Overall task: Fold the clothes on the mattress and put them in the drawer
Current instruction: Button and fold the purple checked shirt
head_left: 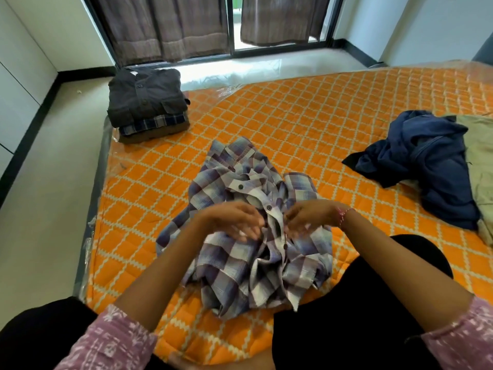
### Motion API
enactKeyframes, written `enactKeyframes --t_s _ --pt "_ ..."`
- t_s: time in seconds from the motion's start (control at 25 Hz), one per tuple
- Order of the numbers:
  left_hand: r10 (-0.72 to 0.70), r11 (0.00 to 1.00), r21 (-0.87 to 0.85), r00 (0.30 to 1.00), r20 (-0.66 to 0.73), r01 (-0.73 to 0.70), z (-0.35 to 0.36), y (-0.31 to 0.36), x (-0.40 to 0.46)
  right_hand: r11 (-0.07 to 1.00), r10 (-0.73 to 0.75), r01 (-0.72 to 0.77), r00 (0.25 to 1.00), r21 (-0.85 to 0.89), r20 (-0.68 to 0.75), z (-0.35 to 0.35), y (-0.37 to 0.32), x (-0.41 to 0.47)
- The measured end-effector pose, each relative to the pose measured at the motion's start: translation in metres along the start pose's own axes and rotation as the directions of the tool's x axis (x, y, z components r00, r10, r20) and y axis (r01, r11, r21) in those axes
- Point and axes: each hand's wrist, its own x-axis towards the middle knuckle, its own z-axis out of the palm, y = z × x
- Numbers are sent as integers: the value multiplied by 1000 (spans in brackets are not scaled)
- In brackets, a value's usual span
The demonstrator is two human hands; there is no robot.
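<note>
Plaid shirt (248, 236) lies rumpled under both hands, each pinching its button placket.

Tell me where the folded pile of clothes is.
The folded pile sits at the mattress's far left corner in the head view, near the curtains.

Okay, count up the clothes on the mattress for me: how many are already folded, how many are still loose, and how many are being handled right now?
Folded in the stack: 3 (dark shirt, plaid shirt, brown garment)
Loose in a heap: 2 (navy garment, beige garment)
Being handled: 1 (purple plaid shirt)
Total: 6
</note>
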Motion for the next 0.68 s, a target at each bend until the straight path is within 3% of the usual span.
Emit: enactKeyframes --t_s 0.04,0.08,0.16,0.24,0.32,0.4,0.48,0.68 --pt "38 996 -67 980 -197 -52 -13 3 2 999 -42 41 982 -9 -184 -7 -7 7" --pt "71 986 -111 914 -399 -125 -26 5 6 996 -79 90 934 16 -348 -15 -14 18" --pt "115 978 -45 707 -697 -203 -54 3 19 989 -130 148 826 -11 -548 -29 -31 42" --pt "137 990 108 559 -818 -86 -77 -8 36 987 -157 98 777 -129 -610 -39 -45 71" --pt "81 991 125 493 -866 57 -98 -20 49 976 -153 16 765 -219 -626 -48 -56 96" --pt "-25 983 67 484 -875 173 -120 -31 61 971 -102 -68 751 -231 -652 -60 -57 121" --pt "-102 970 33 523 -846 242 -135 -42 72 979 -57 -87 751 -184 -658 -64 -55 143" --pt "-176 983 -172 627 -759 67 -168 -46 101 997 78 -54 780 57 -621 -82 -60 177"
